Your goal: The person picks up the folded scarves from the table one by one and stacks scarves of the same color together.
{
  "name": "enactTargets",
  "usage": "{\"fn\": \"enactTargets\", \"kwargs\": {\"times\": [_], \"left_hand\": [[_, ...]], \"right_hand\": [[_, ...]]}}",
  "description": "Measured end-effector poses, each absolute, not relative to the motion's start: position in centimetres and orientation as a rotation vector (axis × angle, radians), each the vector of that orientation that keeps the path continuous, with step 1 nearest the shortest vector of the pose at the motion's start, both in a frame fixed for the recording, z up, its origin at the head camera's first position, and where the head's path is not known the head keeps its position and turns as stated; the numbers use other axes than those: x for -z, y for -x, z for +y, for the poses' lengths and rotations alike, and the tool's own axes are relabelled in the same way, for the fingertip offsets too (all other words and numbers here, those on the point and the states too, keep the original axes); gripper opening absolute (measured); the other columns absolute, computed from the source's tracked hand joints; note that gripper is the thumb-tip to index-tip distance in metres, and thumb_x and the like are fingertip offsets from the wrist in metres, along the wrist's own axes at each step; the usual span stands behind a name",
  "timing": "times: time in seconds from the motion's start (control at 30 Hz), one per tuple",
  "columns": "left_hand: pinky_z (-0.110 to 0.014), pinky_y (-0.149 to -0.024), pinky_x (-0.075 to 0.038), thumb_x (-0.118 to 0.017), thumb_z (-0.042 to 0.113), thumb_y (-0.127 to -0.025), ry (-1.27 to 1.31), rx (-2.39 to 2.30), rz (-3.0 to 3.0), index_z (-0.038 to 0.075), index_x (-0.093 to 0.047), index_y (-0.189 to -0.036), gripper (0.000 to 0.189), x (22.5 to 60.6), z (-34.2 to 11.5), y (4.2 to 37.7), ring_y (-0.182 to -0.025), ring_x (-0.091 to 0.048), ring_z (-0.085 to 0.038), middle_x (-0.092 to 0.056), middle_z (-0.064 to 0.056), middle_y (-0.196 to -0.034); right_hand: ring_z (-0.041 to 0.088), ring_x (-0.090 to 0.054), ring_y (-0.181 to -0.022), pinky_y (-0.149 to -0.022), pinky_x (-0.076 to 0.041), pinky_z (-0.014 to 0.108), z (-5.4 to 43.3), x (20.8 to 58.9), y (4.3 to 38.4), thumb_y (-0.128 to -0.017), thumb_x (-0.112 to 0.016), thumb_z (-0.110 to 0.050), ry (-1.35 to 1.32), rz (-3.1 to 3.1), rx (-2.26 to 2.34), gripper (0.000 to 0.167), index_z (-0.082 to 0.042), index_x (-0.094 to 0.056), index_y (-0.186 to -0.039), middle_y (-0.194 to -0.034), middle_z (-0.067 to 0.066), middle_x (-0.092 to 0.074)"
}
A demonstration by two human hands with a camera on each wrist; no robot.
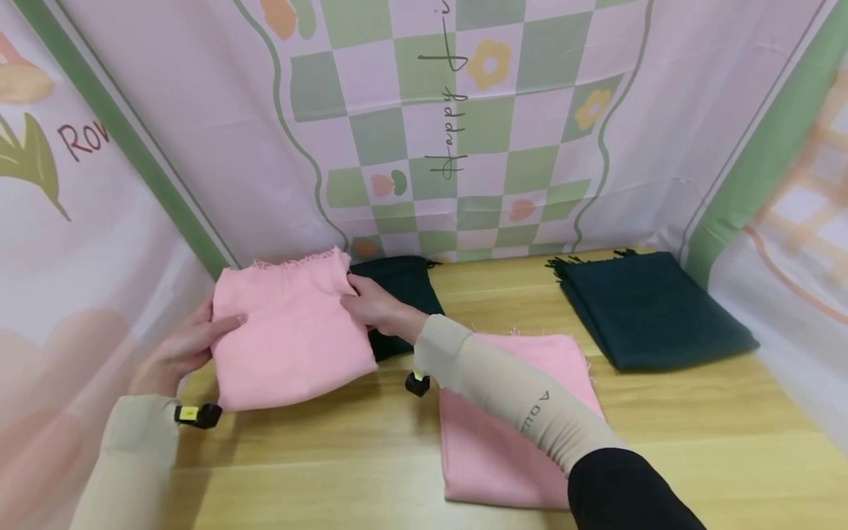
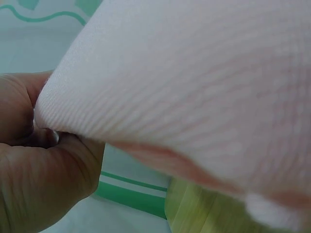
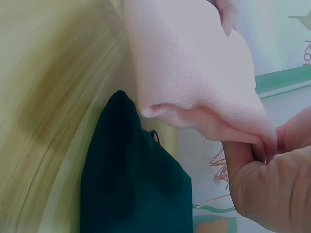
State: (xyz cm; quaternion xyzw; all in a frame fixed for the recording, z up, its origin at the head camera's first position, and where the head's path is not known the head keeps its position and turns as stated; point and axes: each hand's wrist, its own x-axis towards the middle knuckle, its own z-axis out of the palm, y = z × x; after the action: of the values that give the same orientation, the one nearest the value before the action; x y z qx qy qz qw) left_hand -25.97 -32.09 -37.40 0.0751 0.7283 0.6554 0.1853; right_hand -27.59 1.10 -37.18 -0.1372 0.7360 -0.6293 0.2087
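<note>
Holding pink folded cloth (image 1: 291, 342) up over left part of wood table (image 1: 318, 471), fringe along its far edge. Left hand (image 1: 179, 350) pinches left side, thumb on top. Right hand (image 1: 383, 305) pinches right edge near far corner, fabric between thumb and fingers. Dark cloth (image 1: 417, 276) on table, partly behind right hand. Second pink cloth (image 1: 503, 456) flat, partly hidden by right sleeve (image 1: 510, 390). Second dark cloth (image 1: 656, 313), folded, far right.
</note>
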Motion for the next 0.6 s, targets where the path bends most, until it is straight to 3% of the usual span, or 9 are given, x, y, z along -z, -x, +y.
{"fn": "enactTargets", "kwargs": {"times": [0.27,0.6], "left_hand": [[-0.028,-0.09,-0.055,-0.056,0.014,-0.106,-0.191,-1.826,2.075,0.032,0.014,-0.163,0.092,36.9,-31.2,25.6,-0.112,-0.057,-0.007,-0.001,-0.025,-0.167],[-0.027,-0.09,-0.055,-0.055,0.011,-0.106,-0.217,-1.859,2.058,0.022,0.009,-0.164,0.088,37.0,-30.1,25.4,-0.111,-0.059,-0.006,-0.012,-0.021,-0.162]], "right_hand": [[0.021,-0.063,-0.073,-0.058,-0.057,0.035,1.9,36.5,27.1,-0.11,-0.041,-0.013,0.409,2.076,1.73,0.046,-0.009,-0.036,-0.156,-0.111,0.014,-0.06],[0.019,-0.06,-0.068,-0.054,-0.054,0.032,3.0,36.4,26.4,-0.11,-0.042,-0.011,0.42,2.101,1.732,0.039,-0.006,-0.042,-0.148,-0.102,0.013,-0.059]]}}
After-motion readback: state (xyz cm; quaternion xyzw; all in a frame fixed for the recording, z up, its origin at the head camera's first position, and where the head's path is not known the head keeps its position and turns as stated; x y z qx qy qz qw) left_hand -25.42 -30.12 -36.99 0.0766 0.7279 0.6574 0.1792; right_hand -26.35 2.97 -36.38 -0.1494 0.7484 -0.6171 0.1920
